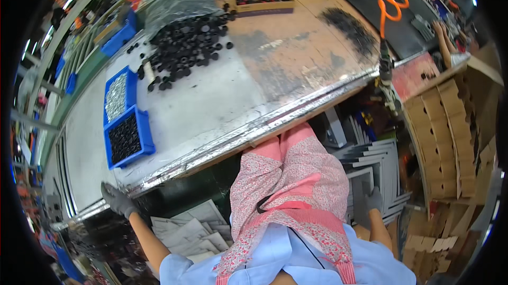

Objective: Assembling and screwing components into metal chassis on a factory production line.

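Note:
My left hand (119,200), in a grey glove, rests on the near left edge of the worktable (211,110), fingers stretched out and nothing in them. Low on my right, my right hand (374,199), also gloved, is closed at the edge of a flat grey panel (361,192); its fingertips are partly hidden. Beside that hand stand several grey angled frames (390,163), stacked close together below table height. Nearest to my left hand on the table is a blue bin (147,145) of small black parts, and a second blue bin (131,86) of silvery parts adjoins it.
Round black caps (185,41) spill from a clear plastic bag (180,4). A cardboard box (264,7) holds black and red parts. Dark thin pieces (350,28) lie farther right. A tool (385,65) hangs from an orange coiled hose (394,2). Pale panels (198,229) lie below; cardboard dividers (439,142) stand right.

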`<state>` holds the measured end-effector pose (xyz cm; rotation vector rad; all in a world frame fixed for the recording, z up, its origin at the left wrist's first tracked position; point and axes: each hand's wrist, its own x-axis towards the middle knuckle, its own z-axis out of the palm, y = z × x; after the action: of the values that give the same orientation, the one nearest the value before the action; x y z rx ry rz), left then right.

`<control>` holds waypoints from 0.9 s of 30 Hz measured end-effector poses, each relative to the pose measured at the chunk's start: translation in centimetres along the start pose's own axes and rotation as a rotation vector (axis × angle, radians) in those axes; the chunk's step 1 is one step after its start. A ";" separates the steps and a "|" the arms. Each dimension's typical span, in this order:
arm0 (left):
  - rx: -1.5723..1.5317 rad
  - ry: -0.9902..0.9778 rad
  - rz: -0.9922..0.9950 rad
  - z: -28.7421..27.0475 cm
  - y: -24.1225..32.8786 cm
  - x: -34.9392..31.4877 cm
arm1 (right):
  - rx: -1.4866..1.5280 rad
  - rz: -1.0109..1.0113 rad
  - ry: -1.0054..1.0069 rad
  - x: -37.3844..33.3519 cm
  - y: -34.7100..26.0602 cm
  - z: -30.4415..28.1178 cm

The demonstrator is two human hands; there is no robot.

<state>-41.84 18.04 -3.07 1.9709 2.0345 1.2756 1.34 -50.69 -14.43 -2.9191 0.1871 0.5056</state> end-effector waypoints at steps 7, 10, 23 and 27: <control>-0.199 0.089 0.584 -0.5 11.5 -5.1 | 0.029 -0.155 0.027 -1.9 -0.8 -8.7; -0.239 -0.012 0.713 0.1 14.1 -6.3 | 0.310 -0.278 -0.099 -2.3 -1.6 -13.8; -0.982 -0.830 0.419 0.8 25.4 -14.0 | 0.001 -1.020 0.207 -6.9 -28.9 -26.6; -1.419 -1.188 0.168 -0.9 29.8 -14.1 | -0.170 -1.363 0.196 -8.7 -37.3 -24.5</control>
<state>-15.26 1.46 7.22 1.3931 0.1909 0.7173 6.77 -18.14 16.81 -2.4220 -1.7011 -0.0219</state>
